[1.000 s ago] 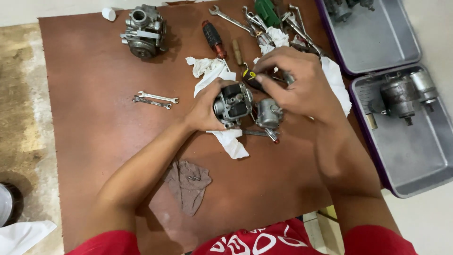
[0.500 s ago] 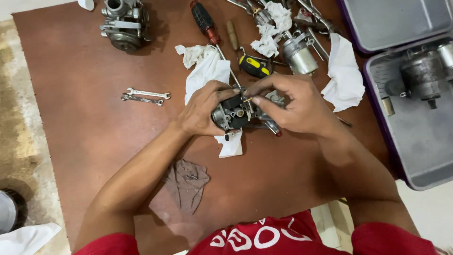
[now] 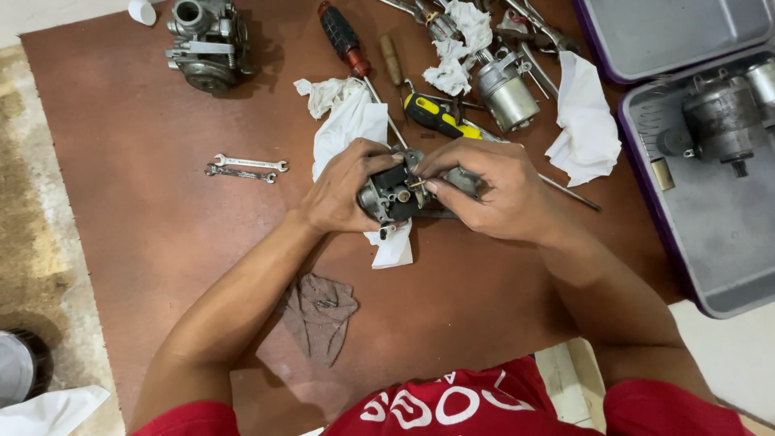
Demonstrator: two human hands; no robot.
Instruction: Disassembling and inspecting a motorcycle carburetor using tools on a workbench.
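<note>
Carburetor (image 3: 393, 194) gripped in left hand (image 3: 343, 190) above brown table (image 3: 137, 161), over white tissue (image 3: 393, 249). Right hand (image 3: 492, 190) pinching small brass part at its top. Yellow-black screwdriver (image 3: 440, 119) just behind.

Brown mat (image 3: 145, 145) on floor carries work. Far left: carburetor (image 3: 206, 44), white cap (image 3: 143, 11) beside it. Two wrenches (image 3: 245, 168) left of centre. Grey rag (image 3: 320, 311) near edge. Top: red screwdriver (image 3: 342, 34), yellow screwdriver (image 3: 432, 115), metal cylinder (image 3: 508, 93), white cloths (image 3: 585, 117). Right: two grey trays (image 3: 710, 242) hang over mat edge.
</note>
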